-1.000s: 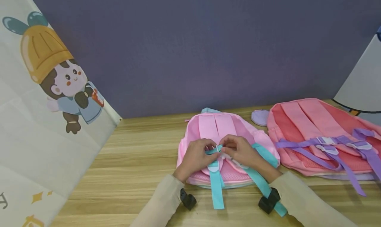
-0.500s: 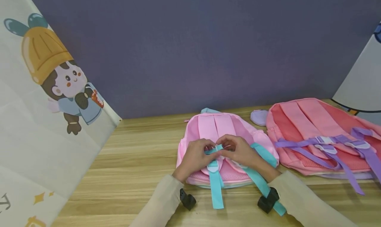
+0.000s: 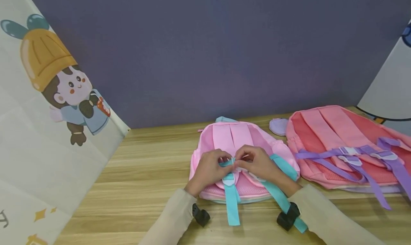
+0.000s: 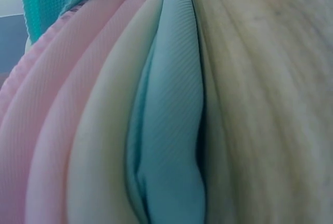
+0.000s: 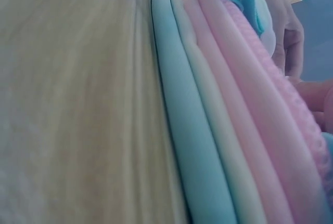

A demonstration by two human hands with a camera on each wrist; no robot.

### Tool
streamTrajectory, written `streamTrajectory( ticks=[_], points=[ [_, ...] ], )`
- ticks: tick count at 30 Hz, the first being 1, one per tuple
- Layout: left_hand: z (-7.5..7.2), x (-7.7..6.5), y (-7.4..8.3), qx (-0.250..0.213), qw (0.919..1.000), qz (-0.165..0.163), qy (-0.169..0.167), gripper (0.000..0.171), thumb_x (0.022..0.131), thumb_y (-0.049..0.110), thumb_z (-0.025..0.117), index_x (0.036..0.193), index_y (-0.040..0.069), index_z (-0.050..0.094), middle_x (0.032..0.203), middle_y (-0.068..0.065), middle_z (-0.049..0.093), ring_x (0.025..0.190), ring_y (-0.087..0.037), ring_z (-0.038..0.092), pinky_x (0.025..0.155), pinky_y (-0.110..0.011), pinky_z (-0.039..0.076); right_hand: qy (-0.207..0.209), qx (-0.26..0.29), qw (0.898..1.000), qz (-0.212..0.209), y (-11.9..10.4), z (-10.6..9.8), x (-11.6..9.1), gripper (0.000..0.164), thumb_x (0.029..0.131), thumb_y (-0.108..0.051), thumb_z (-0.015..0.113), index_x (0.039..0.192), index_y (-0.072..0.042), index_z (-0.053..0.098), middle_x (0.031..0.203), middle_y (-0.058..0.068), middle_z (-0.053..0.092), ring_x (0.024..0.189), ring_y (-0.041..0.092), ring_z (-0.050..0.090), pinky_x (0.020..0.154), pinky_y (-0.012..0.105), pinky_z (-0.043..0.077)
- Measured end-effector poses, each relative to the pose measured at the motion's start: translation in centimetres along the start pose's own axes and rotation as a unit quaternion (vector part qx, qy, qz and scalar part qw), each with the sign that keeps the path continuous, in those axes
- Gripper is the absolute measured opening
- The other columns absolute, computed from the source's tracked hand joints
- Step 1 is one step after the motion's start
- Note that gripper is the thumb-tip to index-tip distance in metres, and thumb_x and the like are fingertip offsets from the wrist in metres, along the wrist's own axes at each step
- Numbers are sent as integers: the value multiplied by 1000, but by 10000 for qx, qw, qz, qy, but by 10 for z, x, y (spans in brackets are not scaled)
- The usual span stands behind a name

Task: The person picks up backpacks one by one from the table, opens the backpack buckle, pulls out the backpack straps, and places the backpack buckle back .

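Note:
A pink backpack (image 3: 237, 136) lies with its shoulder straps facing up. Over its middle, my left hand (image 3: 208, 168) pinches a short turquoise strap (image 3: 226, 163). My right hand (image 3: 257, 164) meets it from the other side, thumb and fingertips pinching at a small white buckle (image 3: 233, 161) on that strap; the fingers hide most of it. Below the left hand, a turquoise webbing tail (image 3: 232, 205) hangs from a white strap adjuster (image 3: 228, 180). Another turquoise webbing strap (image 3: 280, 195) runs under the right wrist. In the right wrist view, fingers (image 5: 294, 47) show beyond the bag's edge.
A coral backpack (image 3: 341, 131) with purple straps (image 3: 353, 161) lies at the right, against the pink one. Between them at the back is a small lilac pouch (image 3: 278, 126). A dark wall panel (image 3: 205, 59) stands behind the wooden table (image 3: 138, 188).
Both hands stay over the same spot. My right fingertips shift slightly at the buckle, and less turquoise strap shows between the hands now.

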State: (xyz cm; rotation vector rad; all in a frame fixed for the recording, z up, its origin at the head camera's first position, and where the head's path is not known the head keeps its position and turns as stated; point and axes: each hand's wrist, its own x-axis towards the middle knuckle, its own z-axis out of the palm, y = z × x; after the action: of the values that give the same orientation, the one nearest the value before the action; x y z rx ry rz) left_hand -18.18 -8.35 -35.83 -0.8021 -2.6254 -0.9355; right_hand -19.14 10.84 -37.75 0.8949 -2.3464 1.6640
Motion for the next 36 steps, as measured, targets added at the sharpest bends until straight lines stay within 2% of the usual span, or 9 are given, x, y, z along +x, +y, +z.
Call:
streamTrajectory(
  ticks=[9,13,20,24,33,36],
  points=[
    [-1,0,-4,-357,9993,-15,54,21,76,17,78,94,8,75,78,-2,67,73,-14,60,67,-19,46,8,227,9997,-35,-1,1,3,6,87,0,65,82,-1,61,86,14,62,82,6,57,77,22,51],
    [-1,-1,-5,-417,9991,-4,9,21,77,17,77,95,7,75,78,-3,67,73,-14,60,67,-19,46,-75,145,9999,26,0,1,3,4,86,-2,66,88,-1,63,87,12,63,82,7,59,77,23,52],
    [0,0,-7,-433,9989,77,-135,23,81,23,76,99,8,75,76,-1,66,71,-10,58,66,-18,46,-222,-208,9994,144,1,-1,2,21,82,-8,73,102,-3,66,96,9,67,86,12,60,78,24,52],
    [1,0,-9,-377,9991,112,-155,22,81,23,76,98,9,75,76,0,66,70,-9,57,65,-17,46,-167,-281,9993,197,1,0,1,19,82,-8,73,100,-5,68,95,8,69,86,11,61,77,24,52],
    [3,2,-10,-427,9986,273,-115,16,81,22,74,93,11,76,76,0,67,71,-11,60,66,-18,47,80,-150,9995,277,-2,0,-1,6,81,-6,73,86,-7,70,89,4,69,83,9,61,82,26,52],
    [3,2,-9,-434,9987,226,-119,16,80,21,75,94,11,76,77,-1,68,72,-10,60,67,-18,47,137,-144,9995,239,-3,0,-1,3,82,-6,71,84,-7,69,87,4,68,83,9,60,82,27,51]
  ],
)
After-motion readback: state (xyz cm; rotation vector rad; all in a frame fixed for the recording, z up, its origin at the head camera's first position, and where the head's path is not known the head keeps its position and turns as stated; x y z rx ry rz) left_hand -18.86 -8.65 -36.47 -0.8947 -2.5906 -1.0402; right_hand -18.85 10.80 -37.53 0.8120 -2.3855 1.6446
